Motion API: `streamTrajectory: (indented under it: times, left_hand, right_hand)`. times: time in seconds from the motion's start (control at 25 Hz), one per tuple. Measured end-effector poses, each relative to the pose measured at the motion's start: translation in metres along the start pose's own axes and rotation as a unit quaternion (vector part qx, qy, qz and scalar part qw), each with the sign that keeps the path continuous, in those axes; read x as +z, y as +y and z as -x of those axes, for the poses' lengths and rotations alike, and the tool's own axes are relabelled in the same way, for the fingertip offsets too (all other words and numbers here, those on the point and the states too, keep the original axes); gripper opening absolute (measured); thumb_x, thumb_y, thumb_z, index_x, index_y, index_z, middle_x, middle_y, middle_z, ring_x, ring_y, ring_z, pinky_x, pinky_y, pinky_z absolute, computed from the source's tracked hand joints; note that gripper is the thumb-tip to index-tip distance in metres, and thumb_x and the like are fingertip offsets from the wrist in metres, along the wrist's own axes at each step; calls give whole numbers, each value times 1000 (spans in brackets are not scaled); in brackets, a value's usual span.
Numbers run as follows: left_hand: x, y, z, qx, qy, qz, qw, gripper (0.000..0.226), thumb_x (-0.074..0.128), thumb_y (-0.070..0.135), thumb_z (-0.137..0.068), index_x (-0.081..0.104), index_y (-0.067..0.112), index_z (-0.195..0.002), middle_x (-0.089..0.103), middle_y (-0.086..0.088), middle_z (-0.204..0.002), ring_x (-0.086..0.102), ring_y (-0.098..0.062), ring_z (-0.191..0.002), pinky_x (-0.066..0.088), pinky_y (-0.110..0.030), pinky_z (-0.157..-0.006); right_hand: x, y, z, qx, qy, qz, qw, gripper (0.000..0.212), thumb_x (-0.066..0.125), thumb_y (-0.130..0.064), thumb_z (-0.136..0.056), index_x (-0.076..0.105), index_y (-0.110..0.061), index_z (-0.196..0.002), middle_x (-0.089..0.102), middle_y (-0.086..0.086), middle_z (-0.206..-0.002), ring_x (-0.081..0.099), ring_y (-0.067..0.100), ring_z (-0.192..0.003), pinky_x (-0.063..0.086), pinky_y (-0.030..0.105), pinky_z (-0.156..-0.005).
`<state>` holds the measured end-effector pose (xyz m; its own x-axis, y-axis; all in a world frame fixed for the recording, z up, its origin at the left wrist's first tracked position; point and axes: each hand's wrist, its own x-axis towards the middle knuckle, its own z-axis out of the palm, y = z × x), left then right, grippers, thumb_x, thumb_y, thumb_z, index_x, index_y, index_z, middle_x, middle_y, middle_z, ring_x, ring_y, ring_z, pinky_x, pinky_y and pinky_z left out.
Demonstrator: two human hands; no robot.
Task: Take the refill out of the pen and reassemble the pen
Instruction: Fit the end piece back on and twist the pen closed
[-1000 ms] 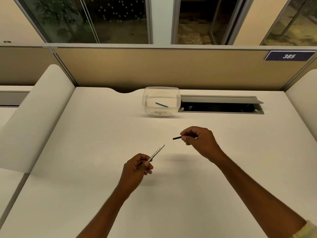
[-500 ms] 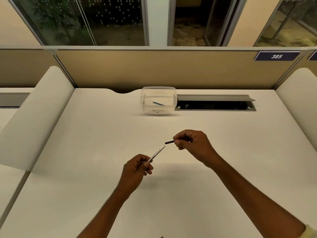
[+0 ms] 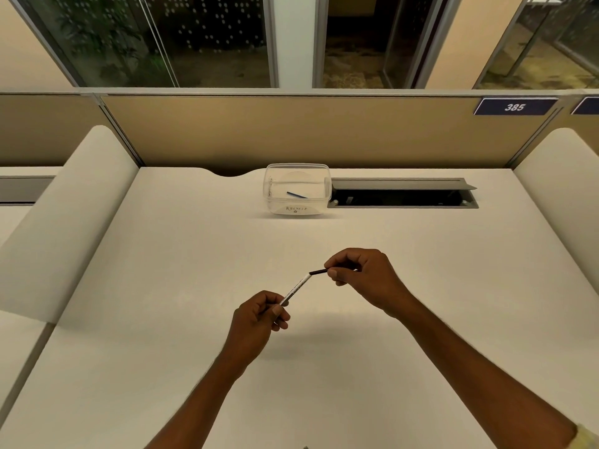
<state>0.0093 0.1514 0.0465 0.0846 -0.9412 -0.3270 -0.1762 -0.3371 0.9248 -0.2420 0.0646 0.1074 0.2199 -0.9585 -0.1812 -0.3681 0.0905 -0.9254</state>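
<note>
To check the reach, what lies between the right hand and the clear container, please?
Bare desk alone separates right hand from container, per head view.

Mid-desk taken by left hand (image 3: 259, 314) and right hand (image 3: 363, 277), bridged by the pen (image 3: 298, 286); open desk (image 3: 162, 303) on every side; at far edge, clear container (image 3: 296, 204) just beside open cable slot (image 3: 402, 198); partition (image 3: 291, 131) behind, raised dividers (image 3: 64, 222) flanking.

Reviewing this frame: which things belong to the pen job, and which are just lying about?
Job: left hand gripping white pen barrel; right hand pinching dark end piece at the barrel's tip; thin blue stick, likely the refill, in the clear RECYCLE tub.
Lying about: open cable hatch; 385 number plate; desk partition.
</note>
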Motion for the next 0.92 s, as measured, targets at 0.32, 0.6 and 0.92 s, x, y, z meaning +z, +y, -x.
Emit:
streamTrajectory:
  times: [0.32, 0.6, 0.92]
  left_hand:
    - [-6, 8, -6, 42, 10, -106, 993, 23, 62, 3, -100, 73, 23, -96, 79, 1, -79, 54, -2, -61, 45, -18, -64]
    - [-15, 20, -9, 73, 2, -137, 988, 26, 61, 2, -100, 73, 25, -95, 77, 1, -77, 53, -4, -60, 41, -12, -57]
    - [-16, 31, -12, 112, -12, -184, 976, 28, 63, 4, -98, 71, 29, -92, 75, 5, -75, 57, -5, -65, 43, -13, -59]
  right_hand:
    - [-2, 4, -2, -33, -7, 117, 993, 17, 79, -8, -89, 83, -25, -91, 77, -6, -84, 69, 13, -80, 56, 28, -76]
    - [-2, 8, 5, 10, 5, 60, 998, 13, 81, -9, -89, 82, -21, -93, 79, 3, -78, 76, 22, -75, 57, 17, -68]
    - [2, 12, 12, 39, 14, -2, 999, 12, 80, -4, -88, 80, -16, -88, 79, 11, -80, 77, 33, -77, 66, 47, -82]
